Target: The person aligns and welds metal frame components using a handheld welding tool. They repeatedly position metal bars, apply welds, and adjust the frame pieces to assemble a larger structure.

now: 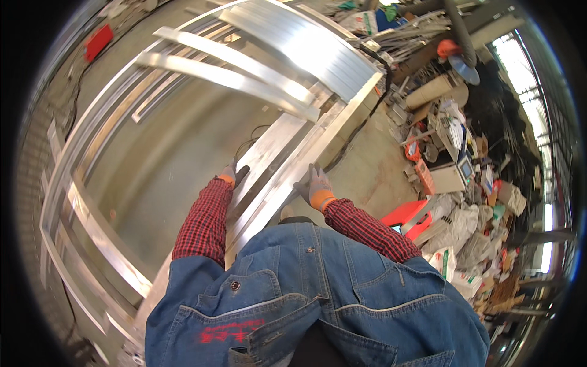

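Note:
Both my hands wear grey gloves with orange cuffs. My left hand point(232, 175) is at the left edge of a wide, flat silver metal bar point(269, 145); its thumb lies over the top face and its other fingers are partly hidden, closed about that edge. Beside the outer edge of a long parallel metal rail point(278, 188), my right hand point(317, 187) has its fingers stretched and apart, the thumb toward the rail. Whether it touches the rail I cannot tell. These bars form one side of a large metal frame.
Loose-looking metal strips point(226, 72) cross the frame near a ribbed silver panel point(312, 46). Curved-looking rails point(104, 235) run along the left. A black cable point(354, 136) lies on the floor at right, near a red case point(406, 215) and cluttered bags point(455, 229). Another red object point(98, 43) stands far left.

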{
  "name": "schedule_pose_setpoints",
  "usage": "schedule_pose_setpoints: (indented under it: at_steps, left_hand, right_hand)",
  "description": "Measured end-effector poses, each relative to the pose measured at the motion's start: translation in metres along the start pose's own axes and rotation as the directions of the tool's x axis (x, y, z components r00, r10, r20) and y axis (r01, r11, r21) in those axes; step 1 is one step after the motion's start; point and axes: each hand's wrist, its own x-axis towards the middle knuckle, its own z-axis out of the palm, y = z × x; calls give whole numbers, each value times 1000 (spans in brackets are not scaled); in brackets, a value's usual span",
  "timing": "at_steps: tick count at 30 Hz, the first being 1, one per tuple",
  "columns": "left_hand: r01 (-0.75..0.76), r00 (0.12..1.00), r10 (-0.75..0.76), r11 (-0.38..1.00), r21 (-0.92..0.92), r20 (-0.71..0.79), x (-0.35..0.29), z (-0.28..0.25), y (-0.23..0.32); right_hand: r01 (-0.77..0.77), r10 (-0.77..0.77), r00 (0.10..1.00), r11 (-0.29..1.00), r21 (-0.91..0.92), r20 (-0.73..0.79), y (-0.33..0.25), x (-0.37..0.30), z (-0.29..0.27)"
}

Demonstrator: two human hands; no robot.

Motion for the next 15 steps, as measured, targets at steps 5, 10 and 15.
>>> schedule_pose_setpoints:
  at_steps: [5,10,15]
  left_hand:
    - [-104,987,93,991,-83,-130,57,26,15]
    - [-65,991,46,987,-148,-128,57,25,8]
    - [-59,994,44,986,-153,-101,35,16,24]
  right_hand:
    - [-263,163,940,907,329,300,19,21,27]
    - [-215,44,949,816,537,313,30,39,90]
    - [-134,0,978,766,629,208,44,50,125]
